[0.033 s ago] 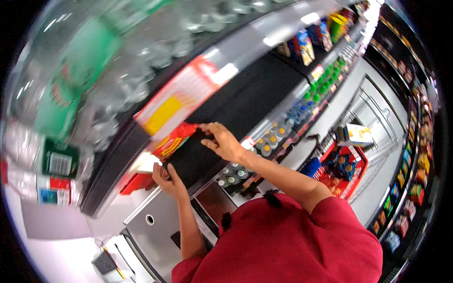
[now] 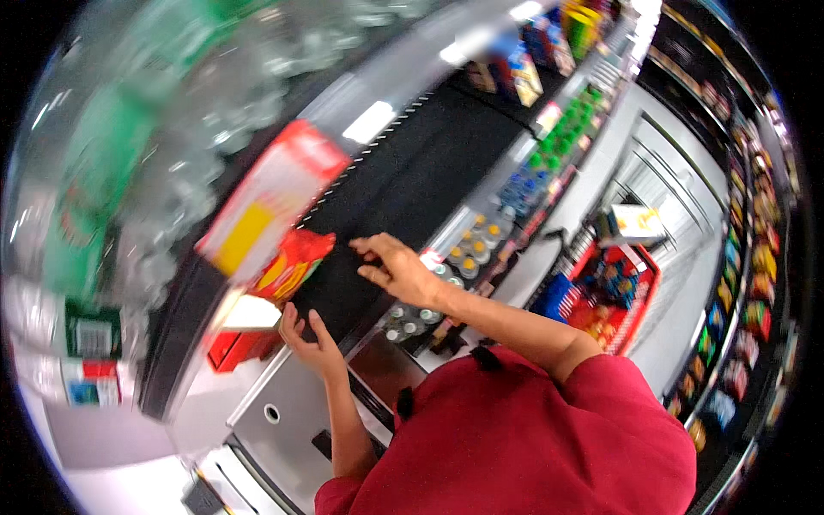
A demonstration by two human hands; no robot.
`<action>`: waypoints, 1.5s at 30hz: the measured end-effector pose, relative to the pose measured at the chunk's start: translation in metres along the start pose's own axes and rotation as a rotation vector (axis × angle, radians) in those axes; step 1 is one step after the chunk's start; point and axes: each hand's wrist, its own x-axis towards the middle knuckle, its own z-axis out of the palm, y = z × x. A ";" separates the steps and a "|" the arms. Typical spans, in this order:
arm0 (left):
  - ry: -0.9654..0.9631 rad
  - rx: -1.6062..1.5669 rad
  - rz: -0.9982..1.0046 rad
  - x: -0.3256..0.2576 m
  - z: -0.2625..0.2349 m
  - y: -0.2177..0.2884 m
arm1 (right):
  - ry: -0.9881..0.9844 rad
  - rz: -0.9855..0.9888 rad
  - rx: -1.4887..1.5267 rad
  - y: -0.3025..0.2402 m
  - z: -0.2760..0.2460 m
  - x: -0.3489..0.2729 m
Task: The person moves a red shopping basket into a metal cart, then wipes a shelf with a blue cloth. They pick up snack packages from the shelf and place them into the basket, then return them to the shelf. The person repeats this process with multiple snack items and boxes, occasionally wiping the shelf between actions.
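A red snack bag (image 2: 296,262) with yellow print stands on a dark shelf (image 2: 412,184), partly hidden behind a red, white and yellow price sign (image 2: 270,202). Just right of the bag is my right hand (image 2: 399,270), fingers loosely bent and thumb apart, with a small gap to the bag and nothing held. My left hand (image 2: 311,339) is below the bag at the shelf's near end. Its fingers are spread and it holds nothing; whether a fingertip touches the bag's lower edge I cannot tell.
Large clear bottles with green labels (image 2: 103,202) line the shelf above. Small bottles with green caps (image 2: 566,129) fill the one below. A red shopping basket (image 2: 631,300) holding packets stands at the right, near a white carton (image 2: 637,221). Snack racks (image 2: 755,283) run beyond.
My right hand's fingers have come away from the red bag, leaving a gap. The view has shifted a little, so the shelves sit farther left. My left hand stays near the bag's lower end.
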 end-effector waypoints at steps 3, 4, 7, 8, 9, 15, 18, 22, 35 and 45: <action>-0.358 -0.024 0.148 -0.019 0.029 0.051 | 0.020 0.062 -0.076 0.006 -0.036 -0.042; -0.428 0.002 0.232 -0.020 0.042 0.061 | 0.019 0.107 -0.075 0.008 -0.049 -0.056; -0.587 0.087 0.380 -0.025 0.066 0.096 | 0.002 0.188 -0.185 -0.003 -0.096 -0.102; -0.624 0.090 0.395 -0.025 0.075 0.109 | 0.031 0.257 -0.201 0.000 -0.112 -0.120; -0.661 0.095 0.408 -0.026 0.086 0.119 | 0.058 0.327 -0.214 0.005 -0.126 -0.141; -0.765 0.276 0.439 -0.021 0.128 0.126 | 0.461 0.680 -0.168 0.068 -0.205 -0.287; -0.792 0.408 0.412 -0.020 0.144 0.117 | 0.724 0.907 -0.310 0.101 -0.235 -0.375; -0.892 0.652 0.402 -0.025 0.153 0.131 | 0.967 1.240 -0.406 0.121 -0.271 -0.478; -0.894 0.735 0.473 -0.027 0.156 0.128 | 0.488 1.738 -0.628 0.174 -0.271 -0.504; -0.864 0.730 0.430 -0.031 0.154 0.126 | 0.602 1.478 -0.529 0.163 -0.276 -0.492</action>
